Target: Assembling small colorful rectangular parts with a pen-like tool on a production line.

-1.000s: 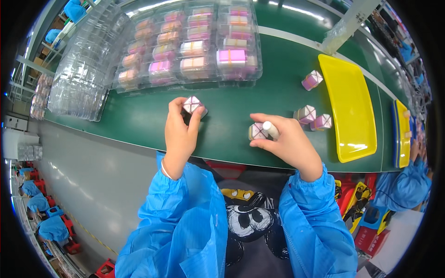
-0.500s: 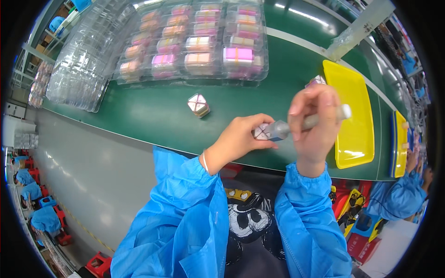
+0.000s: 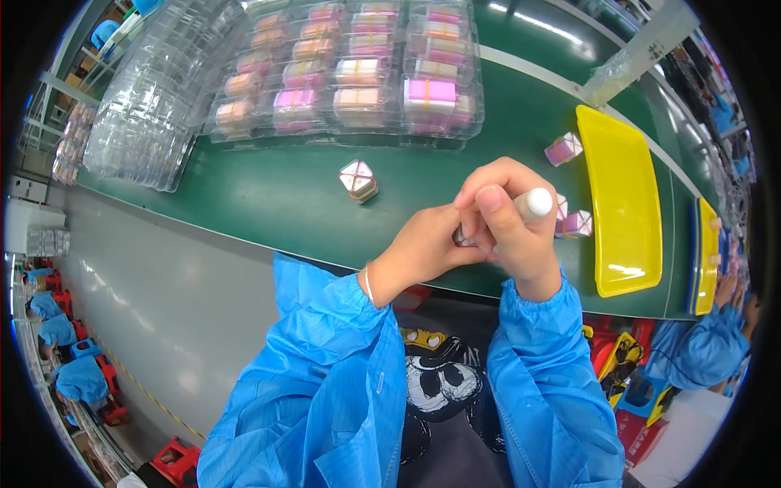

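My left hand (image 3: 419, 250) is closed around a small banded block (image 3: 462, 238), most of it hidden by fingers. Right against it, my right hand (image 3: 514, 224) grips a slim pale tube with a rounded white end (image 3: 534, 203). The tube's other end is hidden behind my fingers at the block. Farther left on the green table stands one banded block (image 3: 358, 180) with crossing lines on its white top. Beyond my right hand lie a pink-sided banded block (image 3: 563, 150) and a further pair (image 3: 576, 224), partly covered by the hand.
Clear plastic trays (image 3: 342, 134) hold rows of pink, peach and white banded blocks at the back. Stacked empty clear trays (image 3: 146, 114) stand to their left. A yellow tray (image 3: 626, 211) lies at right, and a co-worker's blue sleeve (image 3: 695, 350) shows at the far right.
My right hand has moved left and closer to my left hand, tilting the tube so its white end faces up. The blocks beside the yellow tray have come into fuller view.
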A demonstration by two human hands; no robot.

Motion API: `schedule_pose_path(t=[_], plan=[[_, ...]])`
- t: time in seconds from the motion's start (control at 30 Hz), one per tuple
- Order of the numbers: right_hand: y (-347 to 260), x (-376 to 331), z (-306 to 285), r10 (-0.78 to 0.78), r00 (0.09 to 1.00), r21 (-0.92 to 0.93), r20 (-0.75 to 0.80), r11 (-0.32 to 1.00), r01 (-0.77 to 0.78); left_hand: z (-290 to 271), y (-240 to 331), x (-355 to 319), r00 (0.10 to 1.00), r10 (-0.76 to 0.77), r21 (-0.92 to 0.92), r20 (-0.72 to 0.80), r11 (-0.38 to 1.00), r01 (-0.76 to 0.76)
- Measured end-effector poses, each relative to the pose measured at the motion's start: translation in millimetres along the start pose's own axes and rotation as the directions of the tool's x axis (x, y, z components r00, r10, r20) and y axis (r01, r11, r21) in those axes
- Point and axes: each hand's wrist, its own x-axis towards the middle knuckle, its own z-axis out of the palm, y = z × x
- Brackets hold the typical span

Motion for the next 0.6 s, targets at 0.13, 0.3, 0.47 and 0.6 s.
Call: schedule_pose_path(t=[0.13, 0.3, 0.47, 0.6], plan=[[8.2, -6.8, -0.9, -0.046, 0.998, -0.021, -0.037, 0.999, 0.046, -9.7, 25.7, -3.0, 0.995, 0.075, 0.007, -0.061, 0.997, -0.075], [11.7, -4.3, 0.2, 0.004, 0.999, -0.013, -0.05, 1.0, -0.005, -14.3, 22.3, -8.7, 0.999, 0.035, -0.021, -0.03, 0.999, -0.035], [12.4, -0.4, 0.8, 0.04, 0.998, 0.006, -0.048, 0.999, -0.04, -15.8, 22.6, -8.0, 1.0, -0.008, -0.032, -0.014, 0.999, 0.008], [13.1, -1.5, -0.7, 0.006, 0.999, -0.065, -0.05, 0.998, -0.009, -16.1, 23.9, -8.1, 1.0, 0.002, 0.001, -0.006, 1.0, -0.002]])
